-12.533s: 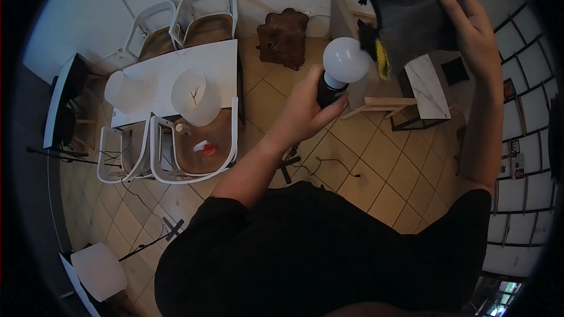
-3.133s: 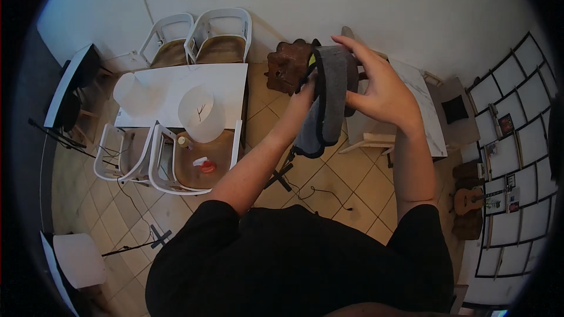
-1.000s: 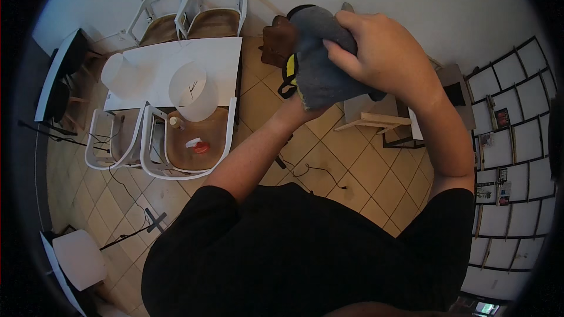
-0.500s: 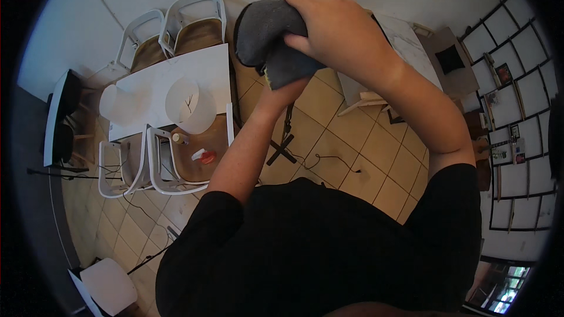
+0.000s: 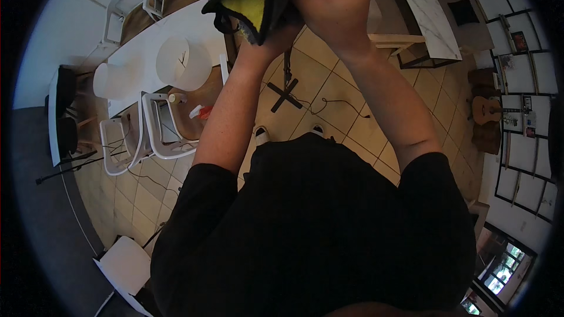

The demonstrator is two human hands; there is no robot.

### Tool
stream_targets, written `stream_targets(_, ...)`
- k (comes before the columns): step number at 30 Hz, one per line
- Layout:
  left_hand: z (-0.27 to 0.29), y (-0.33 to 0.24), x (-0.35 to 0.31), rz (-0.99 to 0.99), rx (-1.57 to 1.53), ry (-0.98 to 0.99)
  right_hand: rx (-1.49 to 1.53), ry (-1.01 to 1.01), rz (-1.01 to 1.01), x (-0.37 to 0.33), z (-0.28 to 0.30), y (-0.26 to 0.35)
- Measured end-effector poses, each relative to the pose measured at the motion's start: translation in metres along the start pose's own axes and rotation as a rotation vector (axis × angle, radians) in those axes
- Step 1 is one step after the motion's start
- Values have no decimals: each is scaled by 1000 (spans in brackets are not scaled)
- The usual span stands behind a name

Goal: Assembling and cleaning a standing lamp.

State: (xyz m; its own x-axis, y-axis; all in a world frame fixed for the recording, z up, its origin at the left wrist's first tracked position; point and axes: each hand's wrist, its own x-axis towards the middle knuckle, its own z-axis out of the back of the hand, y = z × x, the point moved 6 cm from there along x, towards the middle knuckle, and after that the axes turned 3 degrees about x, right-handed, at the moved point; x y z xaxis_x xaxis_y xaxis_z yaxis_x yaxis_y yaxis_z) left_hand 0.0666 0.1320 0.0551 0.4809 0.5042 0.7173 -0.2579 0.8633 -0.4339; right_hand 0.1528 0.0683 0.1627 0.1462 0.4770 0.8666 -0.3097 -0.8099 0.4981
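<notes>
One cloth [image 5: 251, 3]; grey and yellow; black-edged; folded; gripped by right hand [image 5: 337, 10]

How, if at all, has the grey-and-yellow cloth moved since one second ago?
Yes: the grey-and-yellow cloth shifted leftward against the white table, then clear of its right end, now overlapping it in view.

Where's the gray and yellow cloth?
In the head view, the cloth is at the top edge, just left of centre, in the right hand, with the white table lower left.
</notes>
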Motion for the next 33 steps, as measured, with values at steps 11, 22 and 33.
stream_targets(11,26,-13,14,142,-419,-148,115,-48,-302,-36,103,-34)
stream_targets(22,28,-20,31,272,-527,-96,348,-913,-1412,-341,279,-81)
stream_targets(33,2,-21,20,400,-189,-189,500,-1042,-1546,-456,318,-82)
